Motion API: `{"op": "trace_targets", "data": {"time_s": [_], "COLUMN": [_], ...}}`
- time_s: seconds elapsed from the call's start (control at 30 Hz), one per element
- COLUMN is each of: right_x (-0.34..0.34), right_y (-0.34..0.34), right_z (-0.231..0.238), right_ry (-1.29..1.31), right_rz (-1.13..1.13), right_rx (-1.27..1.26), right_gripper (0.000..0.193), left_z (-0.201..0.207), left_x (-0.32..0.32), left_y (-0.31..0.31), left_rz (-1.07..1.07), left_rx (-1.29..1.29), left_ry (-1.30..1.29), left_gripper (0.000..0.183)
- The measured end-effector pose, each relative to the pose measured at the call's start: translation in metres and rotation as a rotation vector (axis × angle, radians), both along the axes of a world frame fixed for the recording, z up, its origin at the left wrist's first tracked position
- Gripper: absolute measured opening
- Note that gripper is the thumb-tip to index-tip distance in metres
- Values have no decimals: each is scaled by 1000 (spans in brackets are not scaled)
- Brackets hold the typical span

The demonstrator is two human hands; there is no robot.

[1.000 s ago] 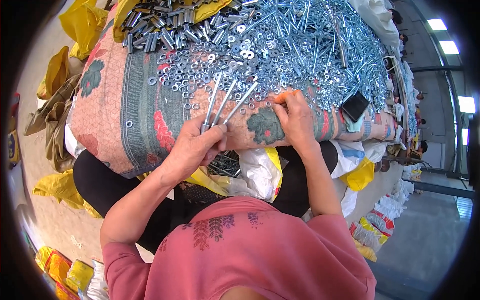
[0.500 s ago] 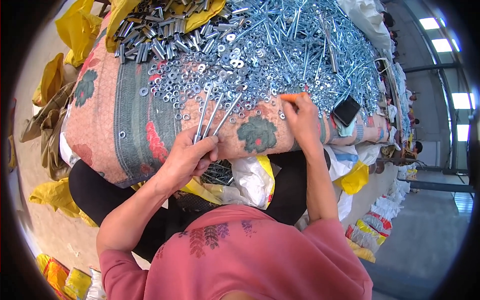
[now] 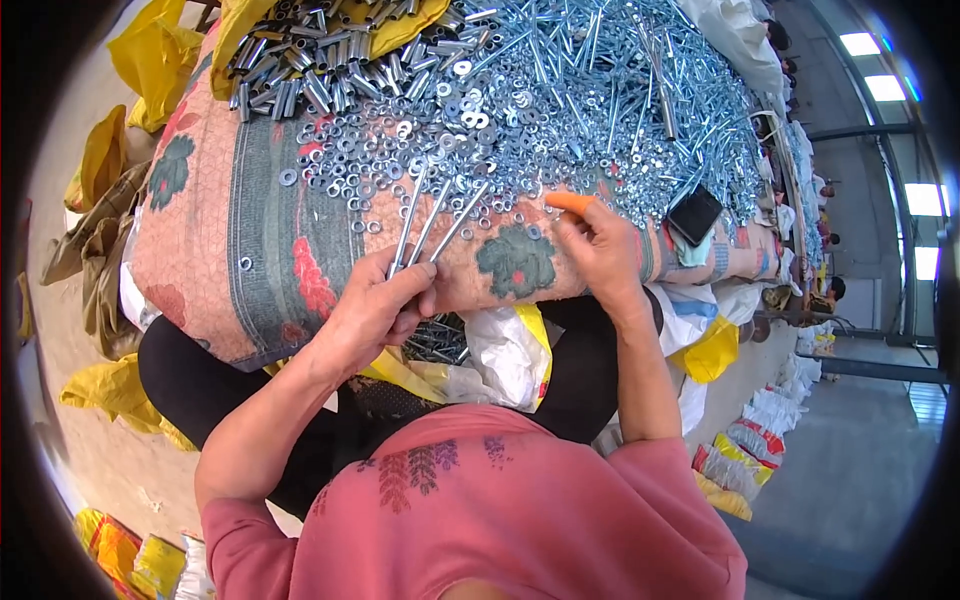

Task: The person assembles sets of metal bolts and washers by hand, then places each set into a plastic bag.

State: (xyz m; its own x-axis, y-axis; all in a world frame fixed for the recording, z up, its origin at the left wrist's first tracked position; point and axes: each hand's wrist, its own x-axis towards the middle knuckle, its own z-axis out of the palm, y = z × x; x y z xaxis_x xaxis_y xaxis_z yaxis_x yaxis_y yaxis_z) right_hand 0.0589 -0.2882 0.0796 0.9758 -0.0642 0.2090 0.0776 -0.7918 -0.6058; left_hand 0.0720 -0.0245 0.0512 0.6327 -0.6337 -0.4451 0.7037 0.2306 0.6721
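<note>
We are gripping three long bolts in our left hand, shafts fanning away toward the washers; our right hand is pinching at the washer pile's near edge.

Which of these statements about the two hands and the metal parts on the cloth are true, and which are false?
1. The left hand holds several long bolts. True.
2. The right hand rests on the dark phone. False: it is at the washers, apart from the phone.
3. The short metal sleeves lie on yellow plastic. True.
4. The patterned cloth is plain white. False: pink and grey with flowers.
</note>
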Motion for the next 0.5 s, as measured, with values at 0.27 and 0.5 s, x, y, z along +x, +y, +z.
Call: {"op": "trace_targets", "data": {"time_s": [0.27, 0.5], "right_x": [-2, -1], "right_y": [10, 8], "right_z": [-11, -10], "right_ry": [66, 29], "right_rz": [159, 257], "right_rx": [-370, -371], "right_gripper": [17, 17], "left_z": [-4, -11], "left_x": [-2, -4], "left_y": [-3, -4], "left_rz": [-29, -11], "left_rx": [76, 69], "left_ry": [-100, -180], "left_gripper": [15, 14]}}
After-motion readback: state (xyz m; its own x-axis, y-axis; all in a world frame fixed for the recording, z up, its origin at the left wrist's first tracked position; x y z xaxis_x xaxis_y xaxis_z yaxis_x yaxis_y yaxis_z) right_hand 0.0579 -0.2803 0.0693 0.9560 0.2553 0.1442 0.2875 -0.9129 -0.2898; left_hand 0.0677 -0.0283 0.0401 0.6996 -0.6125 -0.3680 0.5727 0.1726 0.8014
